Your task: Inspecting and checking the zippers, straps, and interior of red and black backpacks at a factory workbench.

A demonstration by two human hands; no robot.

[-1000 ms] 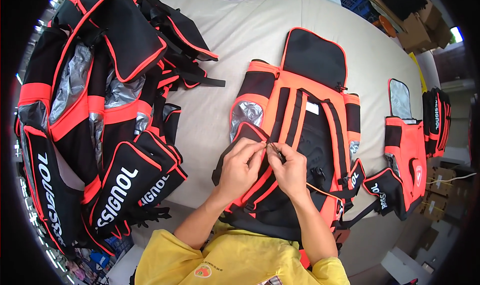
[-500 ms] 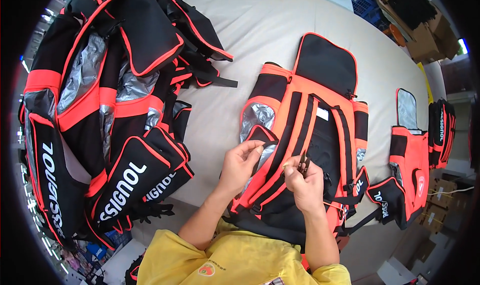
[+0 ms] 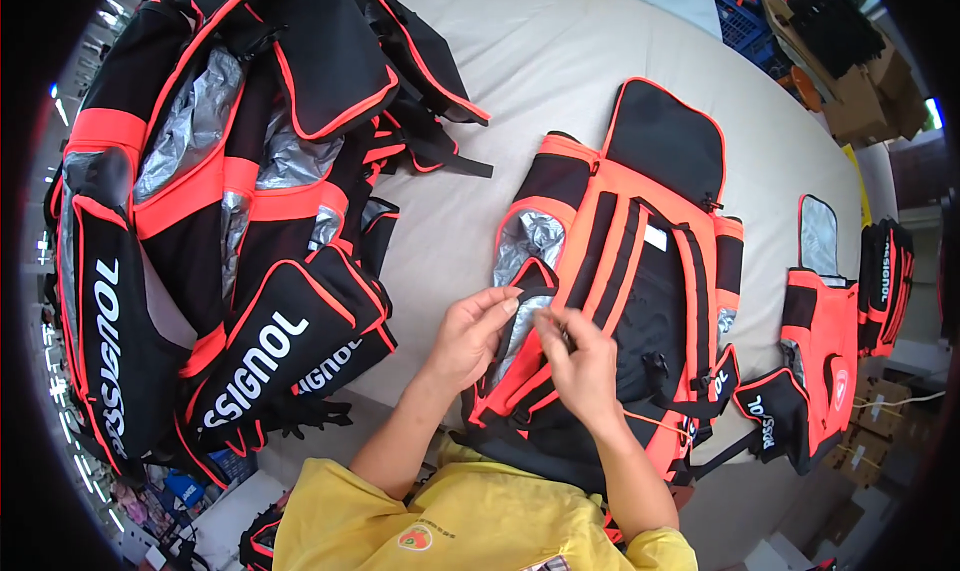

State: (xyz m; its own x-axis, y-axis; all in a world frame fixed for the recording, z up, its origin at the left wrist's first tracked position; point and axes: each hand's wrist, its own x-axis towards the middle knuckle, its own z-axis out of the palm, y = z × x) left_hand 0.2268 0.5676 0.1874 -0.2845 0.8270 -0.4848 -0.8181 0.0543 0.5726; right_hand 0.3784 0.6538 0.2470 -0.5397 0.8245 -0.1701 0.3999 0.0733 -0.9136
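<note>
We see one orange-red and black backpack (image 3: 645, 311) lying back panel up on the pale tabletop (image 3: 500, 61), top end pointing away from us. We find the black top flap (image 3: 665, 141) opened out beyond the body and both shoulder straps (image 3: 700, 291) facing upward. At the left side, we note exposed silver lining (image 3: 533, 239). A small dark tool (image 3: 570, 342), mostly hidden, is above that side.

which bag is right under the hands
The middle bag, lying straps-up; the left hand pinches its side flap. The left pile and right bags are untouched.
</note>
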